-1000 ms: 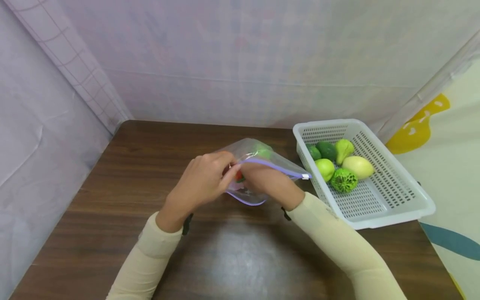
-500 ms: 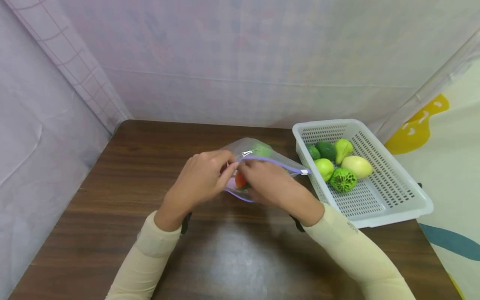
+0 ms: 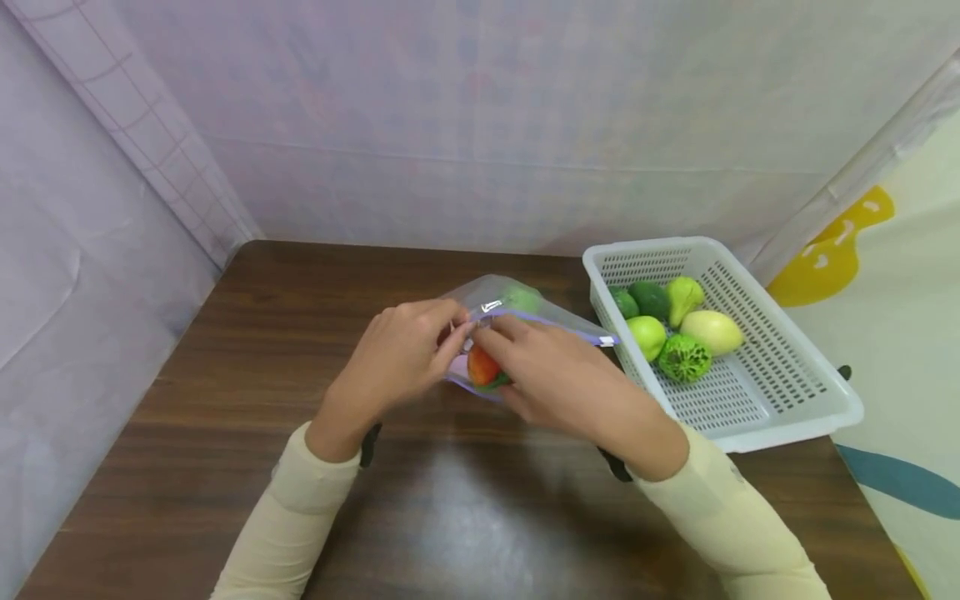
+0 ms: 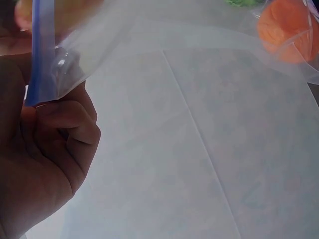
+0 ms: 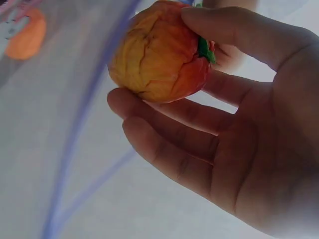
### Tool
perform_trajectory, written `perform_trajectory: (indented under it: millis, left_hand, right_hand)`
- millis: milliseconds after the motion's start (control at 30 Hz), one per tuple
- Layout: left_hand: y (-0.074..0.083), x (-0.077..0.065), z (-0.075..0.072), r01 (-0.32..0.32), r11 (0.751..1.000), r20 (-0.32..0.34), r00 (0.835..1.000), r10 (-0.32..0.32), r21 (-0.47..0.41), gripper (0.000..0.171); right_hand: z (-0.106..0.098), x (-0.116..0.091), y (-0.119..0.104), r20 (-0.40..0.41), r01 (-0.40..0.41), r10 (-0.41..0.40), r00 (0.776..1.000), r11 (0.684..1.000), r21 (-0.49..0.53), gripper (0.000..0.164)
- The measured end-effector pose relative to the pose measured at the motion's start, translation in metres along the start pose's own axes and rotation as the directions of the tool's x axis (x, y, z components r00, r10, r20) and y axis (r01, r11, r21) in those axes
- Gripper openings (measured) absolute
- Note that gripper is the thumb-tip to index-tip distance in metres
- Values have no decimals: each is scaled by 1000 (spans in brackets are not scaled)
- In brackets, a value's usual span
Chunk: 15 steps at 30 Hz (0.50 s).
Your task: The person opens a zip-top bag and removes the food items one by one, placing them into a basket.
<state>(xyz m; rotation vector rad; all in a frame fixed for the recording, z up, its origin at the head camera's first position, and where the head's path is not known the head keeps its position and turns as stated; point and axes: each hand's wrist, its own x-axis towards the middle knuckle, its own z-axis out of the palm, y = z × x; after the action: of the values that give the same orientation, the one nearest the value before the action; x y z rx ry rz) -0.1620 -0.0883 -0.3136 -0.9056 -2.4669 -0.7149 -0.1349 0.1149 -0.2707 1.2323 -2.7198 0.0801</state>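
Observation:
My left hand pinches the edge of a clear zip bag with a purple seal and a white slider. At the bag's mouth, my right hand holds a round red-and-yellow fruit with green leaves, thumb on top and fingers underneath. In the head view this fruit shows between the two hands. Inside the bag lie something green and an orange ball-like thing. The right fingertips are partly hidden in the head view.
To the right stands a white perforated basket holding a pear, a pale yellow fruit, a green apple, a leafy-patterned green ball and dark green fruits. Everything rests on a brown wooden table, curtained behind.
My right hand has drawn back out of the bag toward the lower right, bringing the red-and-yellow fruit to the mouth. My left hand has kept its hold on the bag.

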Motion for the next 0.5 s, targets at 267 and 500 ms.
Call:
perform_trajectory:
  millis: [267, 500]
  left_hand:
    - [0, 0, 0, 1, 1000, 5, 1000, -1, 9, 12]
    - [1, -1, -2, 19, 1000, 2, 1000, -19, 21, 13]
  right_hand:
    - [-49, -25, -3, -134, -20, 29, 991, 997, 68, 56]
    - [-85, -46, 17, -312, -89, 98, 945, 995, 42, 57]
